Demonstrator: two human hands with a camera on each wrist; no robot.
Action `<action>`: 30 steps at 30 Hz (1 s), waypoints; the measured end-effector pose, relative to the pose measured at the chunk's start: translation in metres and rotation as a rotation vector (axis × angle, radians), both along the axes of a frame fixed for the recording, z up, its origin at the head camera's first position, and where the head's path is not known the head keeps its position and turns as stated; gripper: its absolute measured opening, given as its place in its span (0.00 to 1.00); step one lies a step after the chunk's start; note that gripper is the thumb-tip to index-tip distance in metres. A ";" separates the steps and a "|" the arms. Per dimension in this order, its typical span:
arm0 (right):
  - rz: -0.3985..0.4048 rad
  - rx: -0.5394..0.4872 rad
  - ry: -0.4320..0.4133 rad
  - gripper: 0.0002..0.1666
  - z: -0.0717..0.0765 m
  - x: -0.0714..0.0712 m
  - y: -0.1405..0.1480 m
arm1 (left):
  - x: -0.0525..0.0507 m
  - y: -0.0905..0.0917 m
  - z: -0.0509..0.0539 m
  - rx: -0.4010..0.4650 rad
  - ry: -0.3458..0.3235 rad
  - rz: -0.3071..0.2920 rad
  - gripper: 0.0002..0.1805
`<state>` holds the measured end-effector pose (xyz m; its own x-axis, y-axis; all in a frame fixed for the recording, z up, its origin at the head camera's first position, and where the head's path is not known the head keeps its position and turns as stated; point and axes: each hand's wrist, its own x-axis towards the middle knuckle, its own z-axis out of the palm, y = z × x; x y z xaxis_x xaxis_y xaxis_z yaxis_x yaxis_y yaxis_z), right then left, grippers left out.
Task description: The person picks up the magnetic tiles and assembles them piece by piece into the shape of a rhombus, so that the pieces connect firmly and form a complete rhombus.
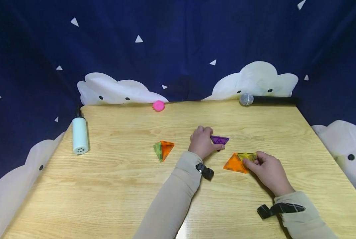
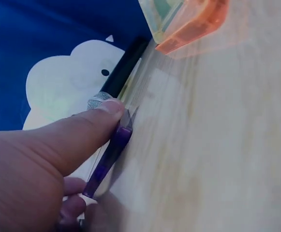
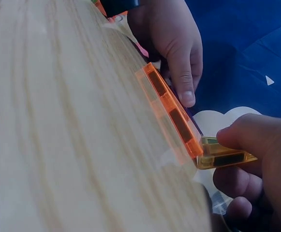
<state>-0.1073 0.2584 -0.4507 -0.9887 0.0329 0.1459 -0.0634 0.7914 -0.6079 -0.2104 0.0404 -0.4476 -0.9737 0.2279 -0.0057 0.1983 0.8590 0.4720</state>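
Observation:
My left hand [image 1: 202, 142] pinches a purple triangular magnetic tile [image 1: 220, 139] near the middle of the table; in the left wrist view the thumb lies along one edge of the purple tile [image 2: 106, 162]. To its right, a yellow triangular magnetic tile [image 1: 246, 156] is held between the thumb and fingers of my right hand [image 1: 269, 171]. An orange triangular tile [image 1: 235, 164] meets the yellow one edge to edge, and the right wrist view shows the orange tile [image 3: 171, 111] at an angle to it. The purple tile is apart from this pair in the head view.
Left of the hands stand a green tile [image 1: 158, 151] and an orange tile [image 1: 166, 148], joined at an edge. A pink round object [image 1: 158, 106] and a black microphone [image 1: 267, 100] lie along the back edge. At the far left is a pale blue cylinder [image 1: 80, 136] with a black end.

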 end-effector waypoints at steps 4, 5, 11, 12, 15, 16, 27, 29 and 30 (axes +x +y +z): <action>0.009 -0.003 0.006 0.26 0.001 0.001 0.000 | 0.006 -0.001 0.002 -0.064 0.008 0.056 0.38; 0.009 -0.002 0.009 0.26 0.001 0.001 0.001 | 0.007 -0.001 0.002 -0.073 0.012 0.062 0.37; 0.005 -0.003 0.011 0.26 -0.001 0.000 0.001 | 0.011 -0.007 0.003 -0.070 0.013 0.060 0.34; 0.006 -0.001 0.011 0.26 -0.001 0.000 0.001 | 0.012 -0.008 0.003 -0.064 0.008 0.056 0.34; 0.009 0.005 0.012 0.25 -0.001 0.000 0.001 | 0.015 -0.010 0.004 -0.054 -0.005 0.047 0.34; 0.011 0.005 0.013 0.25 -0.001 0.000 0.001 | 0.016 -0.010 0.005 -0.052 -0.008 0.044 0.34; 0.025 0.005 0.023 0.25 -0.001 0.001 0.001 | 0.025 -0.015 0.005 -0.070 -0.001 -0.011 0.33; 0.027 0.004 0.021 0.25 -0.002 0.001 0.001 | 0.027 -0.016 0.006 -0.066 0.003 -0.013 0.33; 0.028 0.005 0.022 0.25 -0.002 0.001 0.001 | 0.028 -0.016 0.006 -0.064 0.005 -0.013 0.32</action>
